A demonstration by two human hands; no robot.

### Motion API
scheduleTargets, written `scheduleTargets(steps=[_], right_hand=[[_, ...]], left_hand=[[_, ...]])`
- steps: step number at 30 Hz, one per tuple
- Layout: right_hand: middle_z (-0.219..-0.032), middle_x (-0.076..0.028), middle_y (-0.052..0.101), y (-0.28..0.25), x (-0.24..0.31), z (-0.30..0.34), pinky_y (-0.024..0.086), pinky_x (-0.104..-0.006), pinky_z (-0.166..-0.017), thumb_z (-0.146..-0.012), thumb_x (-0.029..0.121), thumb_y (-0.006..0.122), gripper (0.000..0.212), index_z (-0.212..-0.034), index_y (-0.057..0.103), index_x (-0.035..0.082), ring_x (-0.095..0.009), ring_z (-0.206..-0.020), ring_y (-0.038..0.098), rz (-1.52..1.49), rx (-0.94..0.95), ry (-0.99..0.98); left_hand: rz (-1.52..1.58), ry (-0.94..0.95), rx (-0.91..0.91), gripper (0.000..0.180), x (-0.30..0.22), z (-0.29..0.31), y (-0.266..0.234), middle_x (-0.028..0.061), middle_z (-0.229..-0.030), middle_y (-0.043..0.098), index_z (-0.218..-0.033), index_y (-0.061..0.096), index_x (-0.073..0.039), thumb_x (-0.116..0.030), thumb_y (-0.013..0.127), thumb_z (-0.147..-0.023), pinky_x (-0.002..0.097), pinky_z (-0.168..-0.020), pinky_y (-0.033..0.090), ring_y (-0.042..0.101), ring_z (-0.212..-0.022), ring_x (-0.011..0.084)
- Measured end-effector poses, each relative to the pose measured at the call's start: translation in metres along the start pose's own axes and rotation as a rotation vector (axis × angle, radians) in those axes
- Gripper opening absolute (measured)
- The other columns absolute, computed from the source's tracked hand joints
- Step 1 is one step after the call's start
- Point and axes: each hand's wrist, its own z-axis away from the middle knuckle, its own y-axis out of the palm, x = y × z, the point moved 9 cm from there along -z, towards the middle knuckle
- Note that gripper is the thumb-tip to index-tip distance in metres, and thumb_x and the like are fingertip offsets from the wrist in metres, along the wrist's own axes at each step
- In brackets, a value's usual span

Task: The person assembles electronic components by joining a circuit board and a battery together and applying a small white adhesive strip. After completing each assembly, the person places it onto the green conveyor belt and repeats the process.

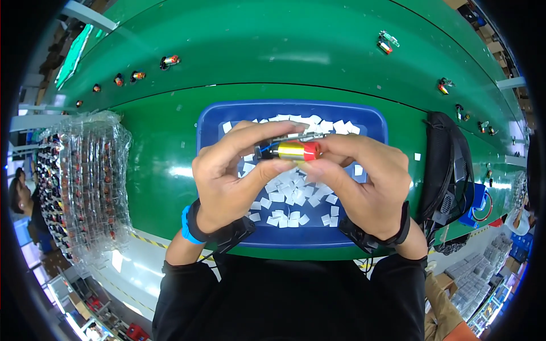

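Note:
Between both hands, above the tub, is a small electronic assembly (291, 150). It has a shiny yellow cylinder with a red end, a thin board along its far side, and a black part with blue wire at its left. My left hand (236, 165) pinches the black end and board between thumb and fingers. At the red end, my right hand (364, 176) grips with thumb and forefinger. Under them stands a blue plastic tub (296, 237) with many small white square pieces (290, 190) scattered inside; the hands hide some of these.
A stack of clear plastic trays (94, 182) filled with similar parts stands at left. A black bag (446, 165) lies at right, near a blue bin (475, 213). Similar assemblies (170, 61) are spread along the far green bench (273, 34). A person (25, 196) is at the left edge.

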Motion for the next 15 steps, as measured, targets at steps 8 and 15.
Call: scheduleTargets(steps=[8, 15], right_hand=[[-0.076, -0.011, 0.073, 0.007, -0.007, 0.005, 0.054, -0.0239, -0.056, -0.093, 0.004, 0.071, 0.017, -0.105, 0.067, -0.007, -0.014, -0.062, 0.071, -0.25, 0.021, 0.134], [-0.071, -0.01, 0.071, 0.008, -0.013, 0.007, 0.054, -0.0232, -0.056, -0.094, 0.004, 0.071, 0.014, -0.102, 0.066, -0.007, -0.014, -0.063, 0.071, -0.301, 0.033, 0.249]], left_hand=[[-0.384, 0.257, 0.079, 0.037, -0.03, 0.001, 0.008, 0.0149, -0.104, 0.075, -0.112, 0.071, 0.002, -0.004, 0.083, -0.077, 0.0344, -0.081, 0.055, 0.07, -0.094, 0.0251], [-0.315, 0.1, 0.095, 0.024, -0.025, -0.002, 0.009, 0.0123, -0.1, 0.074, -0.107, 0.069, 0.002, -0.008, 0.078, -0.087, 0.0335, -0.076, 0.055, 0.068, -0.085, 0.0217]])
